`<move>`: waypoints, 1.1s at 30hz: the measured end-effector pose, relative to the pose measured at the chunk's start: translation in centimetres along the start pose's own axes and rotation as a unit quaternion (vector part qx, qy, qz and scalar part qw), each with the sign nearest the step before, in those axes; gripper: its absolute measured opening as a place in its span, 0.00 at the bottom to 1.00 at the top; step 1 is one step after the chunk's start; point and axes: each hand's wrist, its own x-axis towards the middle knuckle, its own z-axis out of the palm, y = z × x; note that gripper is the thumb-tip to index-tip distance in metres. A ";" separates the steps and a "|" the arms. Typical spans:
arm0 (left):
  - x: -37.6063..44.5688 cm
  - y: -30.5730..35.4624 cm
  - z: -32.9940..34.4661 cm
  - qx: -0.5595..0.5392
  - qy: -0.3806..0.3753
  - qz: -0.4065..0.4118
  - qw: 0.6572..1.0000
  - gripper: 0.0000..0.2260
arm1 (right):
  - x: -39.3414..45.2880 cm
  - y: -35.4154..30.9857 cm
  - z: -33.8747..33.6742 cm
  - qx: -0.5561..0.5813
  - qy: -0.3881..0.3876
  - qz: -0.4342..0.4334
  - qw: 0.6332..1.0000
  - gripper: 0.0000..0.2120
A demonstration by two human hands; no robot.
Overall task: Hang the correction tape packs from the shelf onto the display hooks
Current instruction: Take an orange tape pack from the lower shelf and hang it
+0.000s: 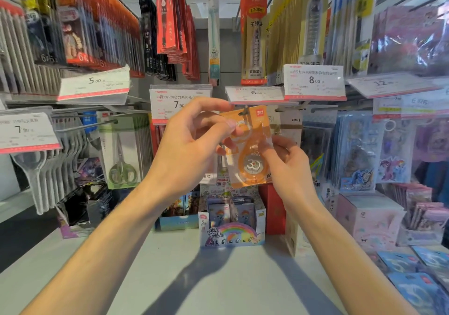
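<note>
An orange correction tape pack (pixel 251 159) with a clear blister hangs in front of me at the centre. Its hang hole sits at the tip of a display hook (pixel 245 112) under the 6.00 price tag. My left hand (pixel 192 144) pinches the pack's upper left edge between thumb and fingers. My right hand (pixel 286 166) holds the pack's right side lower down. More blue correction tape packs (pixel 418 280) lie flat on the shelf at the lower right.
Price tags (pixel 314 81) stick out on hook arms above the pack. Scissors packs (pixel 120 151) hang to the left, sticker packs (pixel 357 149) to the right. A rainbow card box (pixel 230 232) and a red box (pixel 273 207) stand on the grey shelf (pixel 218 278) below.
</note>
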 end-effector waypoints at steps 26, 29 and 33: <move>-0.4 -11.2 -6.1 0.175 0.109 -0.153 0.967 0.33 | 1.4 3.2 2.2 -0.135 -0.019 0.009 0.991 0.27; -0.4 -11.5 -6.0 0.174 0.109 -0.141 0.968 0.34 | 2.2 3.5 2.3 -0.124 -0.019 0.028 0.992 0.24; -0.5 -11.8 -6.1 0.176 0.103 -0.143 0.968 0.35 | 2.4 3.8 2.2 -0.141 -0.031 0.062 0.988 0.22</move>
